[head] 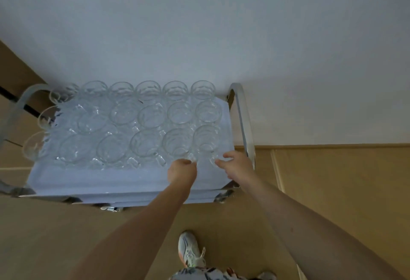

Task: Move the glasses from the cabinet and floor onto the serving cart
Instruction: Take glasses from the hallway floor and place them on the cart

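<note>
glass mugs (142, 124) fill the cart (244, 120); left hand (182, 170) and right hand (233, 162) each pinch a handle.

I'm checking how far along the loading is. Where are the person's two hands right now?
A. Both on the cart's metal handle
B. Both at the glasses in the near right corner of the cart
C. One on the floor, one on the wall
B: the left hand and right hand each hold a handle of the near right glasses on the cart.
</note>
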{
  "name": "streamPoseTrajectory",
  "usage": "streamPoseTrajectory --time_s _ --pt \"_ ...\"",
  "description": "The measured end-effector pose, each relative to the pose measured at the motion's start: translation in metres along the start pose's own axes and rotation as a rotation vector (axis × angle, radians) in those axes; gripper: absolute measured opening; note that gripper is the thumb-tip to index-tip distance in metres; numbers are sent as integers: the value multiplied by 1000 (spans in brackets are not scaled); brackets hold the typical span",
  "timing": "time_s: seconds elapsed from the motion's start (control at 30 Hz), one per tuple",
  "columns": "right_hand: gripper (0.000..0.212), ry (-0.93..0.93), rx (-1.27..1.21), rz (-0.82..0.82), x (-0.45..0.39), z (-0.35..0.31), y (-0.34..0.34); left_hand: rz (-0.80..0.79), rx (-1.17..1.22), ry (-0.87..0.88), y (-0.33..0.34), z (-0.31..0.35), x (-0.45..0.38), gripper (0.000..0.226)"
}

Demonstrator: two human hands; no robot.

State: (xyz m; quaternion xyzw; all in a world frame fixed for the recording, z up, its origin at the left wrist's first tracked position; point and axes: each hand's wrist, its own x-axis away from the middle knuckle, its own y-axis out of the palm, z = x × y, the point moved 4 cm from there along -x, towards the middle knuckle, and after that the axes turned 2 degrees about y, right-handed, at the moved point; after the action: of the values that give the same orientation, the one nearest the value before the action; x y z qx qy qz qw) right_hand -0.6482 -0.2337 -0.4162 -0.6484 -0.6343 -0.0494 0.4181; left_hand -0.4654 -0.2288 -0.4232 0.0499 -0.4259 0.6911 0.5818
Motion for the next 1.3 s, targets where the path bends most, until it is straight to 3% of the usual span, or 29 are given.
streamPoseTrajectory --time_s 0.17,0.27,0.43,0.6,0.8,0.9,1.3 --pt "49 -103 -90 -77 19 -8 -29 111 -169 74 -5 30 42 24" --pt "45 -213 -126 -66 35 -10 -63 148 -197 241 8 59 75 28" --pt "51 -323 -83 74 60 23 -156 160 -347 618 62 128 129 38" --pt "57 -333 97 292 75 99 -268 95 -503 881 158 194 193 40" --pt "69 -195 152 510 99 219 -390 -145 -508 1060 305 241 282 44" --pt "70 -68 111 600 117 285 -438 -263 -626 1180 381 258 331 47" --pt "74 473 -98 860 179 494 -578 -771 -884 1522 640 299 462 58"
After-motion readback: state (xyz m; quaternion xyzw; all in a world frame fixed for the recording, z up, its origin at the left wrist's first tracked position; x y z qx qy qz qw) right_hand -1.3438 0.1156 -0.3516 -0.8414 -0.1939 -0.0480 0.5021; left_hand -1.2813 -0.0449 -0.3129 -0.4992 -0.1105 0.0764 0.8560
